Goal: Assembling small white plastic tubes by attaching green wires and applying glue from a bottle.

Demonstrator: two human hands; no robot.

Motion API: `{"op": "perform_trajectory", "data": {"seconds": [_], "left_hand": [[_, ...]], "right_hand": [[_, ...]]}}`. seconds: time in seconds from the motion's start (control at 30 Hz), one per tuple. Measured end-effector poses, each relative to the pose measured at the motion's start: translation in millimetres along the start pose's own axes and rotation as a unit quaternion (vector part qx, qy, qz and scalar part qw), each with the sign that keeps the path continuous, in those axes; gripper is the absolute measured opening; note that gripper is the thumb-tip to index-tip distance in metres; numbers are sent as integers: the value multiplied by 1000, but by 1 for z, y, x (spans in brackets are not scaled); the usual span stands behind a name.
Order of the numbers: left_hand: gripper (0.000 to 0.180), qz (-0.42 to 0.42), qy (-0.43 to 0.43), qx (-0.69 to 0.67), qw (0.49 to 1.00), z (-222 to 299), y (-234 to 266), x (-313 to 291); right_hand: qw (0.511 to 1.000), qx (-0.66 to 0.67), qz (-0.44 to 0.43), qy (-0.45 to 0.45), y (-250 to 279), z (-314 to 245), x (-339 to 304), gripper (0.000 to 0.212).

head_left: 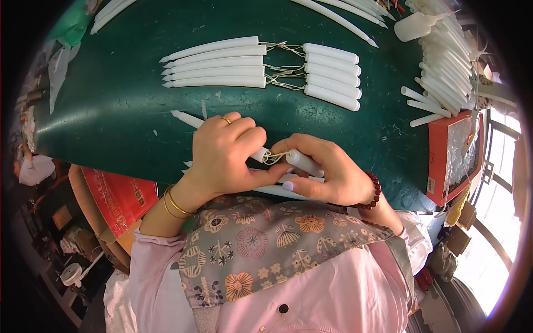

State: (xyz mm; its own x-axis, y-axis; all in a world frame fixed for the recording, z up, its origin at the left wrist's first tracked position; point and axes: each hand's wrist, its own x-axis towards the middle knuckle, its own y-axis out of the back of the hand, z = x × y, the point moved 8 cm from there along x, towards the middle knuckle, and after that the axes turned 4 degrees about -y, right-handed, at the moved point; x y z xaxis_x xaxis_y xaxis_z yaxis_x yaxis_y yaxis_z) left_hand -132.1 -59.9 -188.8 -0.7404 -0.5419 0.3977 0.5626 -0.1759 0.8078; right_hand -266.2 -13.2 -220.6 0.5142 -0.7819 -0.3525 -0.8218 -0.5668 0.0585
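My left hand [225, 152] is closed around a long white taper candle [189, 119], whose pointed tip sticks out at the upper left and whose blunt end shows by my fingers. My right hand [338, 169] grips a short white cylinder [304, 164] between thumb and fingers. Thin pale wires [274, 157] run from the taper's blunt end to the cylinder, with a small gap between the two parts. Beneath my hands, near the table's front edge, more white candle pieces [280, 191] lie partly hidden.
Beyond my hands, several white tapers [222, 72] lie in a row, wired to short white cylinders [332, 73] on the green table [122, 111]. At right are a heap of white tubes [444, 72], a white squeeze bottle [415, 26] and a red box [438, 161]. A cardboard box [91, 202] stands at left.
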Motion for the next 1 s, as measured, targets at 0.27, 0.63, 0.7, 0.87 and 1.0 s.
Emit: {"op": "perform_trajectory", "data": {"seconds": [0.27, 0.63, 0.7, 0.87, 1.0], "left_hand": [[40, 14, -3, 49, 999, -5, 3, -4], [34, -39, 42, -85, 995, -12, 0, -3], [37, -43, 25, -70, 996, -10, 0, -6], [46, -127, 4, -8, 992, -9, -8, -11], [48, -126, 23, -28, 991, -10, -11, -14]], "right_hand": [[994, 99, 28, -48, 0, 3, -2, 60], [939, -195, 237, 155, 3, -13, -14, 49], [939, -210, 233, 141, 5, -13, -16, 46], [909, -282, 262, 161, 6, -15, -18, 41], [906, -290, 261, 166, 5, -21, -19, 39]]}}
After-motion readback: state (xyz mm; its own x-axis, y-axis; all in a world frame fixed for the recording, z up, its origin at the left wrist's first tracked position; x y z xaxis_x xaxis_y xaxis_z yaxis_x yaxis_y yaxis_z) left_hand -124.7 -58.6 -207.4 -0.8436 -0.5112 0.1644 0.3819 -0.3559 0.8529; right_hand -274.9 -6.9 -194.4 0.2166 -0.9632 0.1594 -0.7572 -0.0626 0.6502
